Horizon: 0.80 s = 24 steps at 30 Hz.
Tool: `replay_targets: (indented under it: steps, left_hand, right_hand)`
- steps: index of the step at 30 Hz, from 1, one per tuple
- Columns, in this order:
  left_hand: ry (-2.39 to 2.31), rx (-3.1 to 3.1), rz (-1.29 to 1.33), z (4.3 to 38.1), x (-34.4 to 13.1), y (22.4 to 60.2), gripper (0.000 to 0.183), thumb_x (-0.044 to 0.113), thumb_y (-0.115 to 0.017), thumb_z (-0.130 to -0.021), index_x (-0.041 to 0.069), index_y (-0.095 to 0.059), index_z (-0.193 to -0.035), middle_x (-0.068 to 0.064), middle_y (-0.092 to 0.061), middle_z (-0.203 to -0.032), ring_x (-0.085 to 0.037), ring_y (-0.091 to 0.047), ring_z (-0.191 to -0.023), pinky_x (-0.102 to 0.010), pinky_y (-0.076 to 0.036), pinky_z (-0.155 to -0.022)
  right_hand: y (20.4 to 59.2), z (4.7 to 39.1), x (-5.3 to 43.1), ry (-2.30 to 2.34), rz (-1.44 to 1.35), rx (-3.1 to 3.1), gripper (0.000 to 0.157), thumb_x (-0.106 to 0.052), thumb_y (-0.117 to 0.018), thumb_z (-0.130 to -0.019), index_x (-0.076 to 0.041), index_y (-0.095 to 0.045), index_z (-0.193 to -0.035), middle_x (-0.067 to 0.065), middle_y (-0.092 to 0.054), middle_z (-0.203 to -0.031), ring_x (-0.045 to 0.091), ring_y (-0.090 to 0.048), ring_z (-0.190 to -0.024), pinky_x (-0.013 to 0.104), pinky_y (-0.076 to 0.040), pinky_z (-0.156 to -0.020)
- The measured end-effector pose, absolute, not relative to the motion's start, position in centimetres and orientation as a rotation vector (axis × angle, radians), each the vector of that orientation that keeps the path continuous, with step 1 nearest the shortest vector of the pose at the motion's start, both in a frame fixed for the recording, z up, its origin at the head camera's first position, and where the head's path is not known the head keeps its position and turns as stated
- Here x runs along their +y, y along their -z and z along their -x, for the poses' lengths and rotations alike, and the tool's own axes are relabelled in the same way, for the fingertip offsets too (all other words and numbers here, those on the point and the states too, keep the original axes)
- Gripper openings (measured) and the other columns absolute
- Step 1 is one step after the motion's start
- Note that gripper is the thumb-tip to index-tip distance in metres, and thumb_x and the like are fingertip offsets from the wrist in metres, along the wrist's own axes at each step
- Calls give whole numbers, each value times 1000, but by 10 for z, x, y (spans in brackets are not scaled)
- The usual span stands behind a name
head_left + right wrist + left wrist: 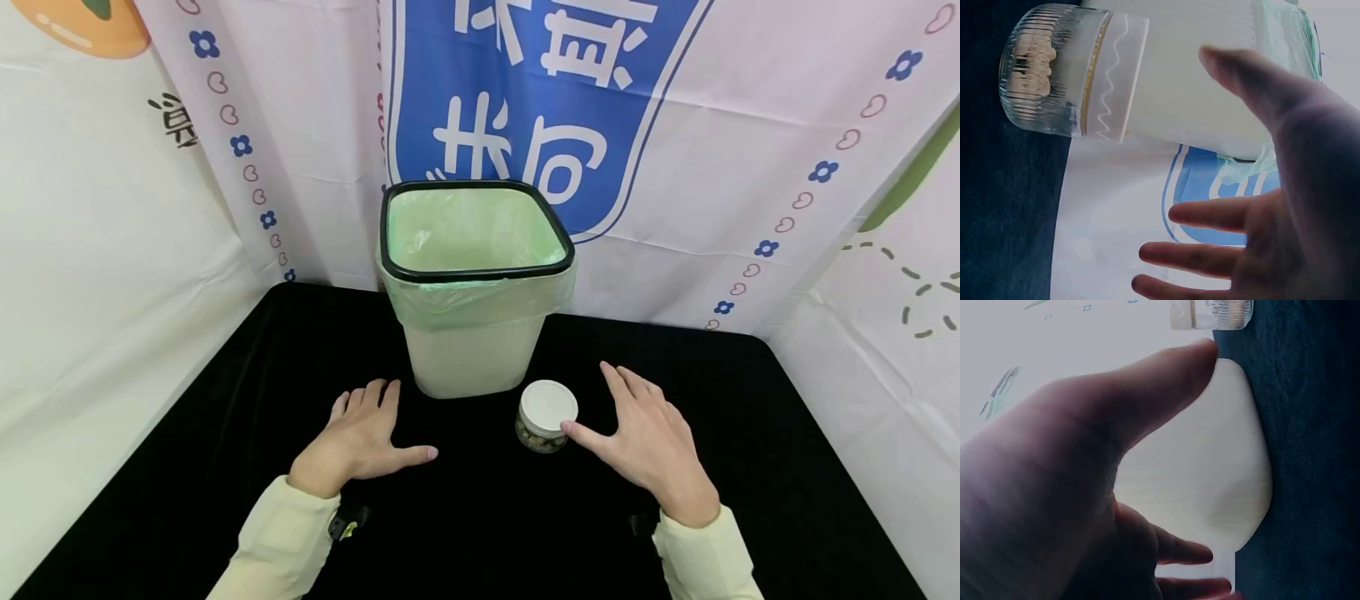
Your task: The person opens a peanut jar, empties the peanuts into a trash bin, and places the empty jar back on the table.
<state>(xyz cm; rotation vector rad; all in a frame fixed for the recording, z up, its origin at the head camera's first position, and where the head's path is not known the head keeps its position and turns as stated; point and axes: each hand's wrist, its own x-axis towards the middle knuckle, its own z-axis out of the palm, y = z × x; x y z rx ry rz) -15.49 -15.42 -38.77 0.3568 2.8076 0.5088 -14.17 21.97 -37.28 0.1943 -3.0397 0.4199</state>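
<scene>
A small clear ribbed jar point(542, 437) with a white lid point(550, 404) stands upright on the black cloth. Some pale lumpy pieces point(1034, 65) lie inside it, seen in the right wrist view. My right hand point(648, 437) is just right of the jar, fingers spread, its thumb overlapping the lid's edge in the head view. Left of the jar, my left hand point(360, 437) hovers with spread fingers and holds nothing. Behind both hands is a pale trash bin point(476, 358) with a black rim point(480, 274) and a light green liner bag point(480, 302).
Black cloth point(480, 517) covers the table. White printed curtains point(322, 142) hang behind and at both sides, with a blue panel point(517, 100) behind the bin. Dark wrist straps point(347, 525) show below the sleeves.
</scene>
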Motion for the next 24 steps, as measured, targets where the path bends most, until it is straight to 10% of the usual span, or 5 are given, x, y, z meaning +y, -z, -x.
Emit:
replay_targets:
  steps: [16, 24]
  left_hand:
    - [-901, 2645, -679, 189, -157, 431, 67, 55, -71, -96, 5, -62, -140, -16, -64, -133, -27, -69, -109, -47, -60, -86]
    - [-1049, 2666, -696, 177, -135, 418, 62, 41, -78, -94, 0, -61, -138, -18, -66, -133, -33, -67, -117, -53, -56, -101]
  right_hand:
    - [385, 148, 211, -433, -149, -2903, 91, -86, -55, -89, -17, -59, -148, 13, -66, -139, 37, -65, -119, 55, -58, -80]
    - [392, 152, 205, -433, -147, -2879, 90, -88, -53, -88, -19, -62, -145, 11, -67, -136, 35, -66, -114, 50, -58, -67]
